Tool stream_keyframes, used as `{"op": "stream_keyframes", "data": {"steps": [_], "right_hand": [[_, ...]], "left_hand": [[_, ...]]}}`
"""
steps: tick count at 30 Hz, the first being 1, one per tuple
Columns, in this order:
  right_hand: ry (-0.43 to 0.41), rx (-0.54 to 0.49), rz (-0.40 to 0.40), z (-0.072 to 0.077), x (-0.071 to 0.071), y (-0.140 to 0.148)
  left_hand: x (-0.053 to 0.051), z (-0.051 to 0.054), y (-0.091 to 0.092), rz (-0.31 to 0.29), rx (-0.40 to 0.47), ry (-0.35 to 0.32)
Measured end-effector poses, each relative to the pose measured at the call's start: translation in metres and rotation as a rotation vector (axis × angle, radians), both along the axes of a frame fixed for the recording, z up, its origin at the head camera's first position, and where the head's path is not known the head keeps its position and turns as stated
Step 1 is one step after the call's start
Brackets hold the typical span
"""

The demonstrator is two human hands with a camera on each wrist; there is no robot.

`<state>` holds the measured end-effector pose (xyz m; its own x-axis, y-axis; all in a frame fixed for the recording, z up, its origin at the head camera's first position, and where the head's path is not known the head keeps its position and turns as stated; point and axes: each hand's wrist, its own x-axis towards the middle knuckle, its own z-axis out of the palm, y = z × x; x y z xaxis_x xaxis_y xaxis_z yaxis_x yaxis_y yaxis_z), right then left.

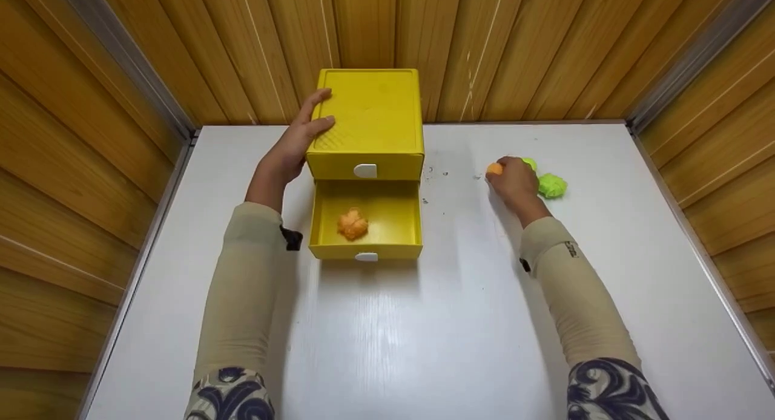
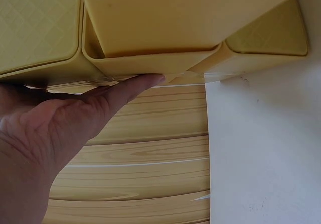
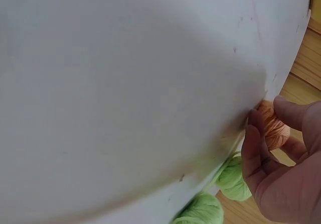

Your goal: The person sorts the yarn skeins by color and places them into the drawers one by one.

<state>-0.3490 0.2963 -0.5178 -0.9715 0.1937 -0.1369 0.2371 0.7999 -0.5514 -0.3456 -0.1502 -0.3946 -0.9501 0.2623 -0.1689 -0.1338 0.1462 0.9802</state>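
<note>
My left hand (image 1: pixel 298 140) rests against the left side of a yellow two-drawer box (image 1: pixel 372 108), its fingertips lying on the top. In the left wrist view the left hand (image 2: pixel 60 118) lies along the box's edge. The lower drawer (image 1: pixel 393 252) is pulled out, and an orange ball of yarn (image 1: pixel 352 224) sits inside it; the upper drawer (image 1: pixel 396 166) is closed. On the right, my right hand (image 1: pixel 514 181) pinches a second orange yarn ball (image 3: pixel 274 126) between thumb and fingers. Two green yarn balls (image 1: pixel 552 186) lie beside that hand.
The box stands on a white table (image 1: pixel 484 335) near its back edge. Wood-patterned panels (image 1: pixel 484 51) rise behind the table and on both sides. A few small dark specks mark the tabletop right of the box.
</note>
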Motion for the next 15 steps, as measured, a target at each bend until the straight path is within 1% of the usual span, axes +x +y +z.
{"op": "stream_keyframes", "data": {"steps": [3, 7, 15], "right_hand": [[-0.014, 0.002, 0.000, 0.0005, -0.0007, 0.0001], [-0.040, -0.001, -0.011, -0.0002, -0.0016, -0.0010], [-0.088, -0.025, -0.026, -0.0020, -0.0063, -0.0067]], "left_hand": [[-0.0008, -0.0002, 0.0003, 0.000, -0.003, -0.005], [-0.0012, -0.0030, 0.0005, -0.003, -0.006, -0.009], [0.0005, -0.0065, -0.0046, 0.010, 0.000, -0.012]]}}
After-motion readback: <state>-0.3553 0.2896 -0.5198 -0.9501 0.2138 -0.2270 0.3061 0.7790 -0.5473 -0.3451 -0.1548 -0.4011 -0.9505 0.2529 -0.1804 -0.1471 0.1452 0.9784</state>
